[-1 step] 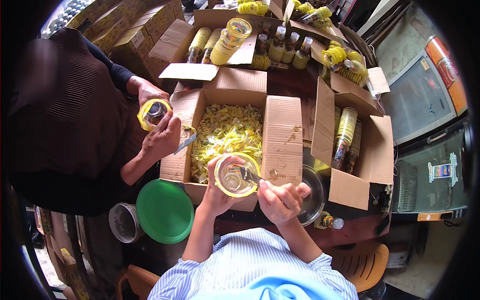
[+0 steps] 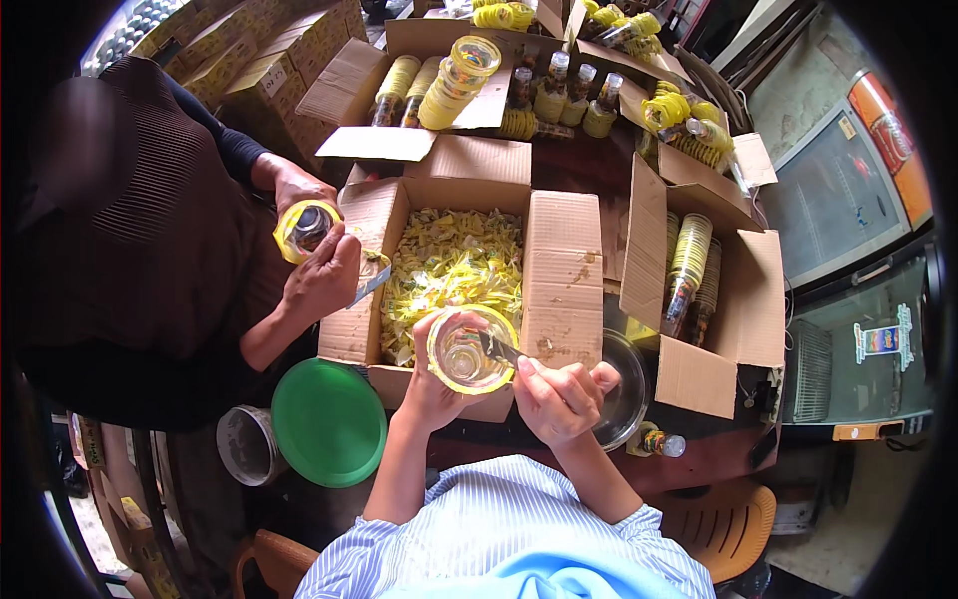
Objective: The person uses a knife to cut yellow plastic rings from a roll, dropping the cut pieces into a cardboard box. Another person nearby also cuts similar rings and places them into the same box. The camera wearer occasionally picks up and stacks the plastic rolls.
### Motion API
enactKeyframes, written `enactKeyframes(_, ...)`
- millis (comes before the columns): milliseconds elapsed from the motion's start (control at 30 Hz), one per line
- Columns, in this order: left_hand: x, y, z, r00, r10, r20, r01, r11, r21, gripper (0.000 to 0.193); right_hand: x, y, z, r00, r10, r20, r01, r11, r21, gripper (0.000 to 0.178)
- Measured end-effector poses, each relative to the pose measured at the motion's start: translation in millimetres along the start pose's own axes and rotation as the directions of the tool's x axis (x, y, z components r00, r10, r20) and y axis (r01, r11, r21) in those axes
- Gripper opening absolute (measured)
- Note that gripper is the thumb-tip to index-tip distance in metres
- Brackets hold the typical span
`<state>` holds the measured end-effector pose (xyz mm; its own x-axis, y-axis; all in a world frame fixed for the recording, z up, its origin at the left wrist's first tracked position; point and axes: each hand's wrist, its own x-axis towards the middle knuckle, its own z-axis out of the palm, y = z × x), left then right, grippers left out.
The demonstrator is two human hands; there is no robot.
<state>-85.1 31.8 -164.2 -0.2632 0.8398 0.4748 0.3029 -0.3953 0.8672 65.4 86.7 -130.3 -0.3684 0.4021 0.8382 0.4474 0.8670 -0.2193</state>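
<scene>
My left hand (image 2: 429, 391) is wrapped round the side of a clear plastic cup (image 2: 461, 365), whose mouth and yellow rim face up. Pinched in my right hand (image 2: 559, 399) is a small knife (image 2: 502, 348), its dark blade lying across the right side of the cup's rim. Both hands are over the near edge of an open cardboard box (image 2: 564, 270) filled with yellow and clear plastic scraps (image 2: 454, 265). At the left, a co-worker's hands (image 2: 319, 265) hold another yellow-rimmed cup (image 2: 305, 230) and a blade (image 2: 371, 283).
A cardboard box (image 2: 753, 290) with stacked cups stands at the right. Behind are boxes holding cup stacks (image 2: 449, 95) and bottles (image 2: 579, 95). A clear round bowl (image 2: 624, 389) sits beside my right hand. A green lid (image 2: 329, 421) and grey bucket (image 2: 249, 445) are at the lower left.
</scene>
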Motion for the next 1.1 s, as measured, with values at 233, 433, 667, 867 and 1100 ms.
enactKeyframes(233,0,0,1,0.999,-0.04,-0.014,0.039,0.998,-0.045,0.081,-3,-2,-3,1.0,-0.001,-0.019,0.001,1.0,0.002,0.022)
enactKeyframes(433,2,-3,0,1.0,-0.016,-0.005,0.015,0.999,-0.03,0.082,2,-3,5,0.999,0.007,-0.043,-0.006,1.0,0.013,0.022)
enactKeyframes(667,-4,-4,1,0.999,-0.045,-0.002,0.045,0.993,0.112,0.084,3,6,11,0.995,0.087,-0.045,-0.086,0.996,0.028,0.02)
enactKeyframes(867,-1,-8,4,0.998,-0.046,-0.042,0.043,0.996,-0.073,0.082,-7,0,3,0.996,0.069,-0.053,-0.067,0.997,0.049,0.025)
enactKeyframes(1100,-1,-5,4,0.999,-0.049,-0.007,0.048,0.997,-0.06,0.081,-2,1,11,0.996,0.073,-0.044,-0.073,0.997,0.002,0.02)
